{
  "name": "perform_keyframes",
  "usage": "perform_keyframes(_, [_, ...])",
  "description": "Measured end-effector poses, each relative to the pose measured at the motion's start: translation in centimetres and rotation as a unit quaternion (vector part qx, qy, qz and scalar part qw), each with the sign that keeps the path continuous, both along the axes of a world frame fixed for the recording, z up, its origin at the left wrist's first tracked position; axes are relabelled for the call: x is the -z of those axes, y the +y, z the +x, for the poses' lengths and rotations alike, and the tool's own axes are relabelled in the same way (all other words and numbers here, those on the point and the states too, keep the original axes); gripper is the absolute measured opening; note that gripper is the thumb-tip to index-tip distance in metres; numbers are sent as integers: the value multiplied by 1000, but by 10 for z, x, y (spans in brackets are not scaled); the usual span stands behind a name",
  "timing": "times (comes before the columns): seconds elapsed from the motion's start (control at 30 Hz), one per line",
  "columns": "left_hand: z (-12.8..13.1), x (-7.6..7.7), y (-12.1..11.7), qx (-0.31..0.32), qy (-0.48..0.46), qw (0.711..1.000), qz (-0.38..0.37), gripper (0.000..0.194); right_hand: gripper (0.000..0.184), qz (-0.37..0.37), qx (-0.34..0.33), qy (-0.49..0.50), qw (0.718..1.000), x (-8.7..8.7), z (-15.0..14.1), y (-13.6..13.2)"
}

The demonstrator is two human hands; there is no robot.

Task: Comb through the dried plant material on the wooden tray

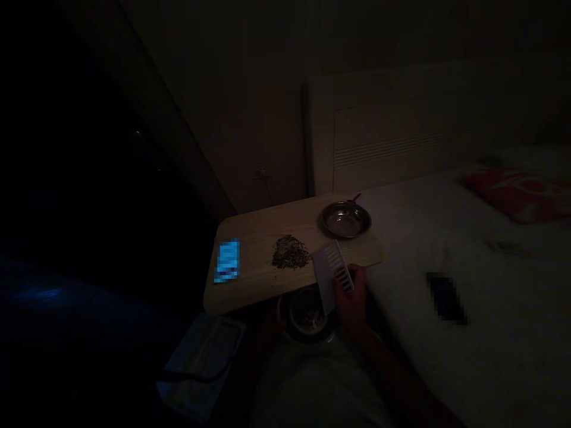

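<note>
Head view, dim light, read from near to far. At the near edge of the table, a round, dark-looking metal bowl with a shiny rim (300, 302) contains some small pale pieces. Beyond it, a loose heap of small, dark, speckled grains (291, 252) lies on a light wood-grained tabletop with rounded corners (254, 229). The work may be judged as partway: some material sits in the bowl, while the heap on the tabletop has yet to be dealt with; how the bowl's contents compare with the heap cannot be told.

The left hand (273, 323), deep in shadow, is at the left side of the bowl; whether its fingers grip the rim or merely rest there cannot be told. The right hand (351, 301) is closed around the right edge of a pale, flat, rectangular panel with a row of slots (324, 278), fingers bent. The panel is tilted, its near end by the bowl, its far end just right of the heap; contact with the grains is uncertain.

Farther off, a shallow, round, shiny metal dish (345, 223) stands at the tabletop's far right.
</note>
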State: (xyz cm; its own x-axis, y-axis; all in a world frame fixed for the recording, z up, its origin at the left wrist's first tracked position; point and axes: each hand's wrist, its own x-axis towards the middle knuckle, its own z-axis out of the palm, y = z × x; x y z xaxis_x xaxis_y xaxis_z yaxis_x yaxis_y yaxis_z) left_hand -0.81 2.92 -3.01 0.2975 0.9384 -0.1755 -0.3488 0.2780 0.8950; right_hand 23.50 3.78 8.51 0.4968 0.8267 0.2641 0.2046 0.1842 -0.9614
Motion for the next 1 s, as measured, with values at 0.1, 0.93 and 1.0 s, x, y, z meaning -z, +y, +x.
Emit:
perform_keyframes(0.1, [0,0,1,1,20,1000,0,71,26,5,-6,-3,1000,3,-1,-1])
perform_keyframes(0.93, [-7,-3,1,0,93,995,22,70,24,-24,-19,-3,1000,8,-3,1])
perform_keyframes(1.0, [-7,1,2,10,80,997,8,72,25,-22,-22,8,999,9,-1,1])
